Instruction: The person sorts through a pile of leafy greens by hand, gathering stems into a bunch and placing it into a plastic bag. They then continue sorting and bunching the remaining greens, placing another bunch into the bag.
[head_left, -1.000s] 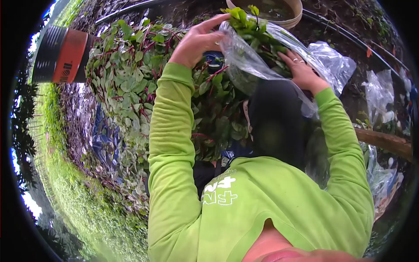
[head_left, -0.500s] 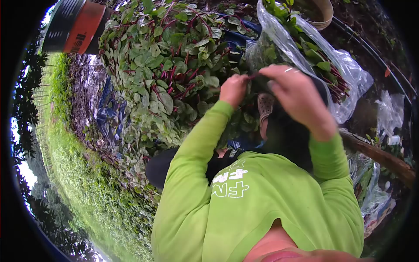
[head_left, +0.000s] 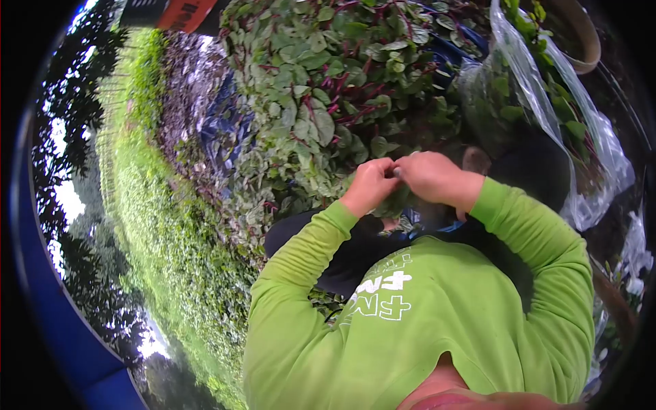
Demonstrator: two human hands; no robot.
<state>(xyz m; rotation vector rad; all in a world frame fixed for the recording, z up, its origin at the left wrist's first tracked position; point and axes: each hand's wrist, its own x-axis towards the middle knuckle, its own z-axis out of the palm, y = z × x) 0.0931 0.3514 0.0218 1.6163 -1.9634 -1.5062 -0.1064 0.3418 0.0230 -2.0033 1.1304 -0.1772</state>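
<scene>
My left hand (head_left: pixel 371 186) and my right hand (head_left: pixel 437 179) meet fingertip to fingertip in front of my chest, both with fingers closed. Green leaf (head_left: pixel 395 205) shows just under the left fingers, apparently on a stem pinched there. What the right fingers grip is hidden by the knuckles. Beyond the hands lies a large heap of red-stemmed leafy greens (head_left: pixel 321 102). To the right, a clear plastic bag (head_left: pixel 608 160) holds more of these greens, lying lengthwise with stem ends at its mouth.
A black and orange bucket (head_left: pixel 184 15) stands at the far left, and a tan tub rim (head_left: pixel 588 41) at the upper right. Blue sheeting (head_left: pixel 222 123) lies beside the heap. Loose plastic (head_left: pixel 635 253) and a wooden pole (head_left: pixel 613 301) are at right. Green growth (head_left: pixel 147 225) covers the left.
My right hand, blurred and raised before, has come down against the left. The red stem visible between them earlier is now hidden. The whole view has shifted, moving the surroundings rightward.
</scene>
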